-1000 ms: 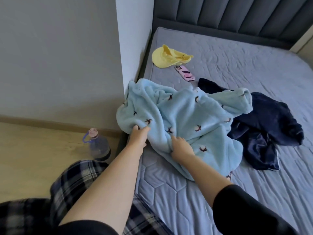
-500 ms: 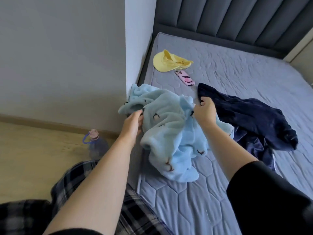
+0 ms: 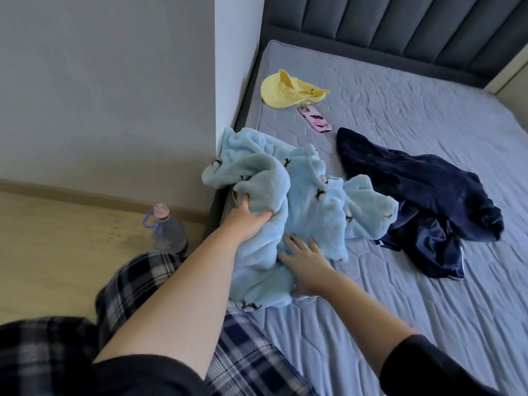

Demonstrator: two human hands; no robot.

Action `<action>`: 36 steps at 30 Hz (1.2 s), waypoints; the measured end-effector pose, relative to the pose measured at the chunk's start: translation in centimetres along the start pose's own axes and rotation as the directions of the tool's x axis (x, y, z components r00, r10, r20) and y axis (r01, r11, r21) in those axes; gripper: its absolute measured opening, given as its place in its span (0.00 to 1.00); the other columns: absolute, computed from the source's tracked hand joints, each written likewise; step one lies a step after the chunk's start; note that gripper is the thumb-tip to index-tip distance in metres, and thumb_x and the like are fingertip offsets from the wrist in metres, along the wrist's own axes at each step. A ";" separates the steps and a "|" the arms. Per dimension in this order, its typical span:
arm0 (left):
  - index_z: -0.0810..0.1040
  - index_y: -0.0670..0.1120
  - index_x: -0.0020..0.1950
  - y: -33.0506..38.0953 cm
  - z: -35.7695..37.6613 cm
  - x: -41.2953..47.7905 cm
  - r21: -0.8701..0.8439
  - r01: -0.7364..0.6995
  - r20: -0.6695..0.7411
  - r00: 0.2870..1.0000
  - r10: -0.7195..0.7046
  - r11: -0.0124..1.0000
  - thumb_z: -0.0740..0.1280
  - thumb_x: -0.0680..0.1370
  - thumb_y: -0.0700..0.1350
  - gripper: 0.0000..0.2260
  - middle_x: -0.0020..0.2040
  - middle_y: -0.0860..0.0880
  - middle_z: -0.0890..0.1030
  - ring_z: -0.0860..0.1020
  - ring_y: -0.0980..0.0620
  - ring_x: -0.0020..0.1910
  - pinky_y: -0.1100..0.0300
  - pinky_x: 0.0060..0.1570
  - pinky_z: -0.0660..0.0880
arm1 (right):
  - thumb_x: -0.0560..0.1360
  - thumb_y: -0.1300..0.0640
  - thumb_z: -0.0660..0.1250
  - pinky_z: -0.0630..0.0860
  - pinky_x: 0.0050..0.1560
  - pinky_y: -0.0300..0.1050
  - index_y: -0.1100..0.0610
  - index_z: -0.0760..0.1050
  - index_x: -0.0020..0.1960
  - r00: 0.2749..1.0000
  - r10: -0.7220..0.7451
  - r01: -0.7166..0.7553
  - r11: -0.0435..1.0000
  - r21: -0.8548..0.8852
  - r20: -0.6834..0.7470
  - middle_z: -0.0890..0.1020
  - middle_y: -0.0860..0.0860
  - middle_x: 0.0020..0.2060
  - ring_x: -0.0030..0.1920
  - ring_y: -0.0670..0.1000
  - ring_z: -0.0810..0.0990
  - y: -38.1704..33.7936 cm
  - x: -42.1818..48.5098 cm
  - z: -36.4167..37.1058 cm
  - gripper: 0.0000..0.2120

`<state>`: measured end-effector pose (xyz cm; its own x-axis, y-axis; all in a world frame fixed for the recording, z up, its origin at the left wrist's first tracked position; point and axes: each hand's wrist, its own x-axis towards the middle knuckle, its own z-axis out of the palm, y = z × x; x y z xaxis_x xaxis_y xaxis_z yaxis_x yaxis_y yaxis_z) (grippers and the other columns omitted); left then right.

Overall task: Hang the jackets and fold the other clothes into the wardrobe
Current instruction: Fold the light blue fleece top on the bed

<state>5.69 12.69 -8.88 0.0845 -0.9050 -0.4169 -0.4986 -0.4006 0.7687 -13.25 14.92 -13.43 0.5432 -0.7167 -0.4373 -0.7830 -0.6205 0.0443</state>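
Item one: pale blue fleece garment (image 3: 303, 201), bunched on the near left corner of the bed (image 3: 400, 295). I see my left hand (image 3: 245, 221) gripping a fold of it, fingers curled into the cloth. My right hand (image 3: 305, 264) lies on it just beside the left, fingers straight and spread. Item two: dark navy garment (image 3: 423, 195), crumpled to the right of both hands. Beyond the hands: pink phone (image 3: 315, 118), then yellow cap (image 3: 288, 91). Left of my left hand, on the floor: water bottle (image 3: 167, 232).
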 end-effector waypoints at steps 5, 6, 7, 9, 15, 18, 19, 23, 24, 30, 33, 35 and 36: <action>0.59 0.47 0.76 1.5 0.2 -1.1 0.246 -0.276 -0.444 0.820 0.361 0.929 0.69 0.75 0.48 0.32 0.68 0.44 0.68 0.67 0.44 0.66 0.48 0.64 0.68 | 0.70 0.62 0.65 0.67 0.38 0.41 0.57 0.75 0.46 0.895 0.365 -0.163 0.802 0.575 -0.255 0.80 0.54 0.40 0.44 0.56 0.78 0.8 0.9 -1.0 0.05; 0.65 0.45 0.73 1.8 0.3 -1.4 0.292 -0.380 -0.484 0.732 0.479 0.877 0.69 0.74 0.46 0.28 0.63 0.43 0.72 0.70 0.44 0.62 0.48 0.61 0.70 | 0.71 0.64 0.63 0.66 0.33 0.38 0.59 0.74 0.41 0.863 0.445 -0.169 0.701 0.693 -0.240 0.78 0.54 0.34 0.38 0.53 0.76 1.3 0.9 -1.8 0.02; 0.71 0.43 0.69 2.0 0.5 -1.7 0.310 -0.480 -0.476 0.669 0.571 0.821 0.70 0.74 0.45 0.23 0.57 0.44 0.76 0.73 0.45 0.57 0.49 0.57 0.72 | 0.72 0.64 0.62 0.65 0.31 0.36 0.60 0.73 0.38 0.830 0.518 -0.188 0.612 0.768 -0.209 0.77 0.53 0.32 0.35 0.51 0.74 2.0 1.1 -2.7 0.04; 0.78 0.44 0.60 2.0 0.9 -2.5 0.231 -0.592 -0.345 0.692 0.634 0.772 0.70 0.75 0.48 0.16 0.50 0.49 0.79 0.75 0.48 0.53 0.57 0.54 0.71 | 0.76 0.63 0.60 0.69 0.35 0.36 0.60 0.71 0.36 0.789 0.609 -0.263 0.459 0.849 -0.085 0.76 0.53 0.33 0.37 0.49 0.72 3.1 1.3 -5.1 0.09; 0.64 0.55 0.74 2.3 0.6 -2.5 -0.028 -0.418 0.357 0.844 0.400 0.908 0.73 0.67 0.61 0.37 0.67 0.57 0.73 0.70 0.59 0.65 0.60 0.64 0.68 | 0.80 0.60 0.58 0.75 0.42 0.41 0.51 0.71 0.38 0.868 0.419 -0.402 0.282 0.871 0.265 0.74 0.47 0.36 0.36 0.46 0.74 5.3 0.0 -10.0 0.12; 0.69 0.52 0.69 1.7 0.8 -2.2 0.110 -0.339 0.444 0.858 0.259 0.934 0.71 0.70 0.48 0.27 0.59 0.54 0.77 0.76 0.53 0.58 0.59 0.56 0.73 | 0.79 0.58 0.59 0.74 0.48 0.44 0.58 0.76 0.49 0.857 0.429 -0.474 0.439 0.763 0.285 0.77 0.50 0.42 0.47 0.50 0.77 4.3 0.0 -9.8 0.08; 0.72 0.48 0.65 1.5 1.0 -2.1 0.168 -0.339 0.418 0.875 0.245 0.926 0.69 0.71 0.42 0.22 0.55 0.51 0.79 0.77 0.50 0.54 0.58 0.52 0.75 | 0.78 0.57 0.61 0.74 0.50 0.45 0.58 0.77 0.53 0.854 0.474 -0.464 0.506 0.727 0.216 0.78 0.51 0.44 0.51 0.52 0.77 4.2 0.5 -9.0 0.09; 0.80 0.44 0.54 1.0 1.3 -1.3 -0.021 -0.143 0.260 0.955 0.144 0.989 0.68 0.72 0.38 0.11 0.48 0.46 0.82 0.80 0.48 0.48 0.55 0.49 0.77 | 0.72 0.59 0.66 0.69 0.42 0.37 0.53 0.75 0.59 0.818 0.570 -0.235 0.458 0.857 -0.080 0.76 0.48 0.46 0.47 0.47 0.75 4.0 0.9 -7.0 0.15; 0.81 0.44 0.52 0.9 1.1 -1.0 -0.129 -0.066 0.217 0.972 0.093 0.989 0.68 0.73 0.38 0.09 0.47 0.46 0.83 0.80 0.47 0.48 0.57 0.47 0.77 | 0.72 0.60 0.67 0.68 0.47 0.37 0.53 0.74 0.61 0.781 0.588 -0.171 0.525 0.834 -0.210 0.75 0.48 0.49 0.50 0.47 0.74 3.9 0.8 -6.7 0.17; 0.73 0.43 0.39 1.2 -0.9 1.2 -0.431 0.294 0.053 0.952 -0.301 0.853 0.69 0.76 0.46 0.10 0.38 0.45 0.75 0.75 0.48 0.37 0.59 0.38 0.72 | 0.68 0.46 0.70 0.63 0.63 0.39 0.52 0.74 0.63 0.763 0.172 0.213 0.842 0.495 -0.623 0.73 0.47 0.58 0.60 0.46 0.66 2.4 -1.2 -7.7 0.25; 0.71 0.41 0.42 0.9 -1.9 1.8 -0.479 0.331 0.005 0.927 -0.374 0.813 0.63 0.79 0.47 0.11 0.41 0.44 0.74 0.71 0.48 0.36 0.58 0.39 0.69 | 0.65 0.42 0.72 0.55 0.73 0.52 0.44 0.52 0.76 0.941 0.040 0.038 0.974 0.223 -0.335 0.57 0.49 0.74 0.72 0.50 0.54 3.0 -0.5 -6.9 0.46; 0.73 0.41 0.53 0.4 -2.2 2.2 -0.709 0.285 0.016 0.921 -0.389 0.645 0.65 0.77 0.42 0.07 0.49 0.43 0.74 0.73 0.47 0.42 0.58 0.37 0.71 | 0.66 0.45 0.73 0.62 0.69 0.54 0.41 0.46 0.76 0.961 0.081 -0.012 0.968 0.250 -0.265 0.53 0.47 0.75 0.72 0.53 0.57 3.0 0.3 -6.4 0.48; 0.74 0.42 0.57 0.0 -2.3 2.1 -0.753 0.278 0.018 0.915 -0.404 0.596 0.67 0.76 0.41 0.10 0.49 0.43 0.75 0.74 0.46 0.43 0.59 0.36 0.71 | 0.66 0.47 0.73 0.68 0.64 0.52 0.40 0.48 0.76 0.955 0.110 -0.018 0.948 0.317 -0.275 0.56 0.47 0.74 0.69 0.54 0.62 2.9 0.8 -6.3 0.46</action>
<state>7.83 10.42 -8.66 0.2629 -0.6636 -0.7004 0.3763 -0.5979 0.7077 -13.13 10.53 -7.99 0.5157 -0.8405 -0.1663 -0.8485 -0.4743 -0.2347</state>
